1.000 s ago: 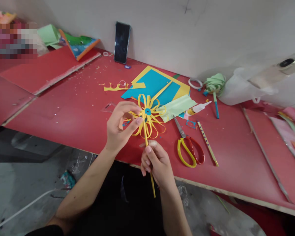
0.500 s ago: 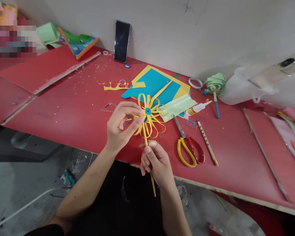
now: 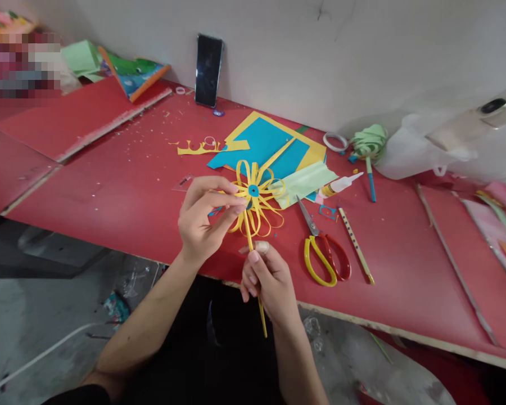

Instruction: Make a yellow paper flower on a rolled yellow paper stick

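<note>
A yellow paper flower with looped petals and a blue centre is held up over the red table. Its thin yellow stem runs down through my right hand, whose thumb and fingers are closed around it; the lower end sticks out below. My left hand pinches the flower at its left side, close to the centre and the top of the stem. Exactly which part lies between those fingertips is hidden. Scissors with yellow and red handles lie right of the flower.
Blue and yellow paper sheets lie behind the flower, with a cut yellow strip beside them. To the right are a glue bottle, a pencil, a tape roll and a green paper flower. A phone leans on the wall.
My left hand has shifted slightly left and its fingers have changed position at the flower. The right hand and the flower look unmoved.
</note>
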Action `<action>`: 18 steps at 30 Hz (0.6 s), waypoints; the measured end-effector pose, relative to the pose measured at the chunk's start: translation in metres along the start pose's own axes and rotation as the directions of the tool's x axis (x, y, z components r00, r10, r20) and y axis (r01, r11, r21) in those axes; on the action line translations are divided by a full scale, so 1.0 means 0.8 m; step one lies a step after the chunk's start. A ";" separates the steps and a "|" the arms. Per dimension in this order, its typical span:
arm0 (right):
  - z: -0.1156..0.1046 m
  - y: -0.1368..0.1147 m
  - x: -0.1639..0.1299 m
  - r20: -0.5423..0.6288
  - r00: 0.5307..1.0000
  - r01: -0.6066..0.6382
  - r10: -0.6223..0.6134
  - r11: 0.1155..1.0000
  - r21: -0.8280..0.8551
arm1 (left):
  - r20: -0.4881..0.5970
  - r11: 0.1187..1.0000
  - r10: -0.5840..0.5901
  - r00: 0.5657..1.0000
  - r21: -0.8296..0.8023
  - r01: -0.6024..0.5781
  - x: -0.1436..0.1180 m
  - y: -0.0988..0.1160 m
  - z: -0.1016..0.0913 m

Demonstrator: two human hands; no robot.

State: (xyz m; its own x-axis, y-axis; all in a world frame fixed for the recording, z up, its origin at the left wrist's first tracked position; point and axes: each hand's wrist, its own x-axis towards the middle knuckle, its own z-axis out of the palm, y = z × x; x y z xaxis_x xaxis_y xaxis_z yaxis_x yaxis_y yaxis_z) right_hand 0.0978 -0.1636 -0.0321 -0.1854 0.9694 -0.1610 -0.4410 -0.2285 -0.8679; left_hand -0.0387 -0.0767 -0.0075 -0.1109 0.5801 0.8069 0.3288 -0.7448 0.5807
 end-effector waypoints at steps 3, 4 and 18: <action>-0.001 0.000 0.000 -0.001 1.000 0.002 -0.002 1.000 0.003 | 0.000 0.998 0.034 0.999 0.057 -0.034 -0.001 0.000 -0.001; -0.001 0.000 0.000 -0.001 1.000 0.002 -0.002 1.000 0.005 | 0.001 0.997 0.039 0.999 0.063 -0.039 -0.001 0.000 -0.001; 0.000 0.000 0.000 -0.003 1.000 -0.002 0.002 1.000 0.021 | -0.036 0.995 0.067 0.997 0.073 -0.064 -0.002 0.000 0.003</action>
State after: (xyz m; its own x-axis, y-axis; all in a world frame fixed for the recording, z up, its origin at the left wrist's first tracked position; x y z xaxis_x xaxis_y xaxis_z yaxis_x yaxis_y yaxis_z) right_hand 0.0983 -0.1638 -0.0318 -0.1835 0.9691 -0.1646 -0.4593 -0.2326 -0.8573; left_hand -0.0365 -0.0770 -0.0091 -0.1225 0.5165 0.8475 0.4027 -0.7546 0.5181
